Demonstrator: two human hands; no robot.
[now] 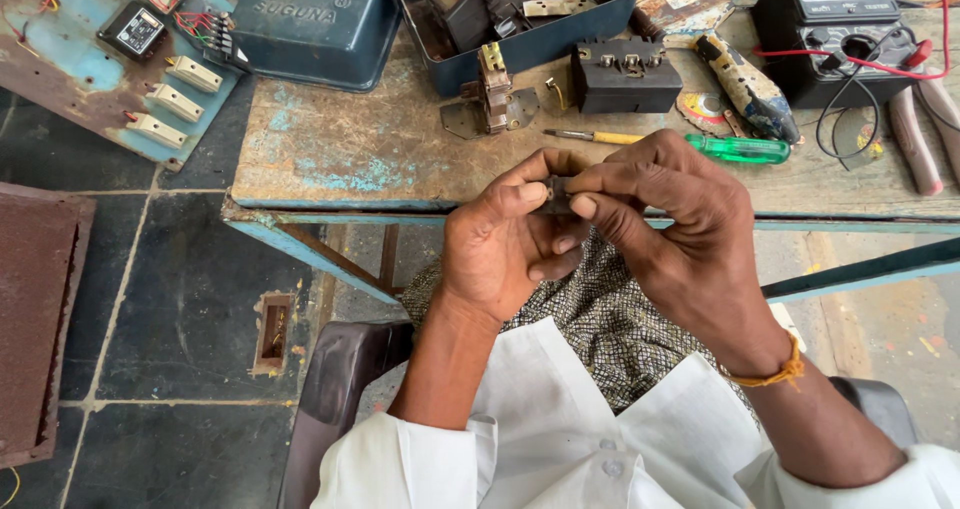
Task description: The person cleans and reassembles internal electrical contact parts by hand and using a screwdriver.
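Centre of the frame: left hand [500, 249] and right hand [665, 224] brought together just in front of the table edge, both pinched on a small dark part [556, 197]. Left thumb and forefinger closed on its left side, remaining fingers curled under; right thumb and forefinger closed on its right side, palm arched over. Part mostly hidden between the fingertips, so kind and shape hard to tell beyond small, dark and blocky. Held above the lap, clear of the worn wooden table [340, 149].

Judged from the grip: fine fingertip work on the part, likely fitting or freeing some small piece of it, in mid-step rather than starting or finishing. Next move probably calling for a steady pinch from one hand while the other turns or presses, or for a tool.

Nearest tool just above the hands: a green-handled screwdriver [735, 149], lying flat on the table. Beside it, toward the left, a thinner yellow-handled driver [598, 137]. Above those, a black switch block [627, 74] and a small upright metal assembly [494, 94]. Upper centre, an open blue metal box [520, 19] of spare parts; upper right, a black meter [835, 24] with red and black leads. Upper left, a blue panel [95, 64] with white switches.
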